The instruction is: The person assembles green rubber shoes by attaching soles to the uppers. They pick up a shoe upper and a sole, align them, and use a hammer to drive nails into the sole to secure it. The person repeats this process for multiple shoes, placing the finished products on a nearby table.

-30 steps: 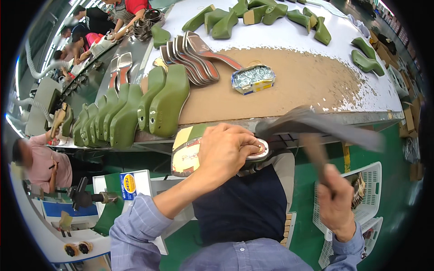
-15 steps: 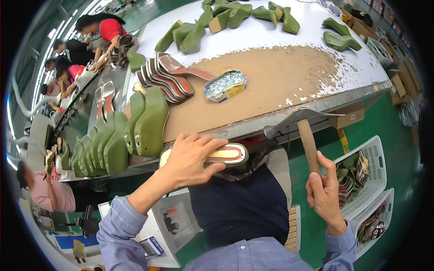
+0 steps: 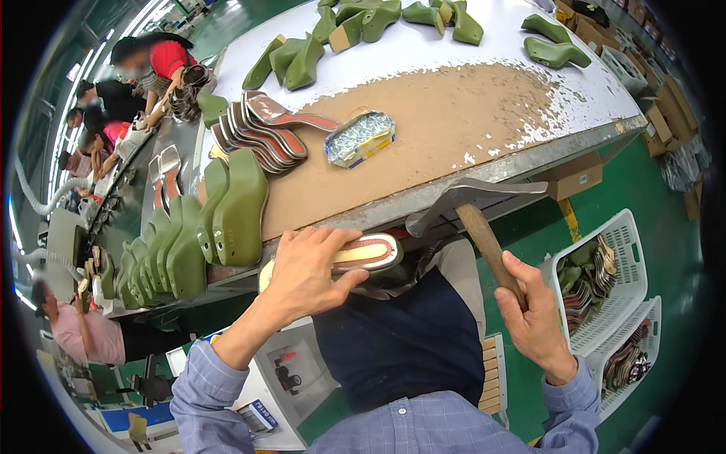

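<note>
My left hand [image 3: 302, 274] is wrapped over a shoe last with a cream and red-brown insole [image 3: 369, 252] facing up, held at the table's front edge just above my lap. Its thumb presses on the near side, and the last's underside is hidden. In my right hand [image 3: 538, 318] is a hammer [image 3: 488, 240], gripped low on its wooden handle. The broad metal hammer head [image 3: 470, 192] hangs in the air right of the insole, apart from it. Beyond my left hand, a torn packet [image 3: 360, 139] full of small shiny nails lies on the table.
Green shoe lasts [image 3: 240, 212] stand in a row at the left edge. Behind them is a stack of insoles [image 3: 261, 144]. More lasts [image 3: 378, 23] lie on the far table [image 3: 446, 113]. White crates [image 3: 605, 318] sit right on the floor. Other people [image 3: 83, 333] work at left.
The hammer has come left toward the insole, its handle leaning more. My left hand still holds the last. The whole view has shifted slightly.
</note>
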Demonstrator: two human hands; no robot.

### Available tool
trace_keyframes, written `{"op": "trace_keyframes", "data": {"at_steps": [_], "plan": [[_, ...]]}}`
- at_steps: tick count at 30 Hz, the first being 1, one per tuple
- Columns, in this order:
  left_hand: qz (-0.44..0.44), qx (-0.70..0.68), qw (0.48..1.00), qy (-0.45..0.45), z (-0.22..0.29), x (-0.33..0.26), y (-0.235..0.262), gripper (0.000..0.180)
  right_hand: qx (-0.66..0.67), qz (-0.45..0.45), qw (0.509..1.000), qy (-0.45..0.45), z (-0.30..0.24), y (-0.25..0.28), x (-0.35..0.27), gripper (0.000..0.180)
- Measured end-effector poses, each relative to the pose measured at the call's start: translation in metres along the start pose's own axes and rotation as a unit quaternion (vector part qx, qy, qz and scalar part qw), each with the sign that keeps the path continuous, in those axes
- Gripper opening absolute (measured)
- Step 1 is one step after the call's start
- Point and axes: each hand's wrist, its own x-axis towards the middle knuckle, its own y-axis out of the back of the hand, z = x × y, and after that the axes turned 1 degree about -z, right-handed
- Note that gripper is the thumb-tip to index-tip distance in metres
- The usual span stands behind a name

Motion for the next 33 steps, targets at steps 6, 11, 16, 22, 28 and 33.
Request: {"op": "trace_keyframes", "data": {"at_steps": [6, 11, 16, 22, 28, 33], "plan": [[-0.004, 0.035, 0.999, -0.007, 0.003, 0.000, -0.001, 0.054, -0.069, 0.018, 0.988, 0.136, -0.014, 0.003, 0.010, 0.055], [0.003, 0.115, 0.993, -0.034, 0.005, -0.004, -0.006, 0.063, 0.035, 0.130, 0.973, 0.188, -0.027, 0.015, 0.003, 0.052], [-0.009, 0.166, 0.985, -0.056, 0.000, 0.003, -0.012, 0.066, -0.177, -0.018, 0.968, 0.177, -0.035, -0.004, 0.021, 0.049], [0.005, 0.169, 0.984, -0.059, -0.008, -0.005, -0.016, 0.063, -0.114, 0.197, 0.948, 0.224, -0.036, 0.013, 0.027, 0.052], [0.014, 0.151, 0.986, -0.071, -0.005, 0.003, -0.014, 0.060, -0.117, 0.113, 0.970, 0.183, 0.017, -0.023, -0.008, 0.052], [0.011, 0.164, 0.985, -0.059, -0.007, -0.004, -0.018, 0.061, -0.146, 0.097, 0.958, 0.227, -0.024, -0.015, 0.026, 0.050]]}}
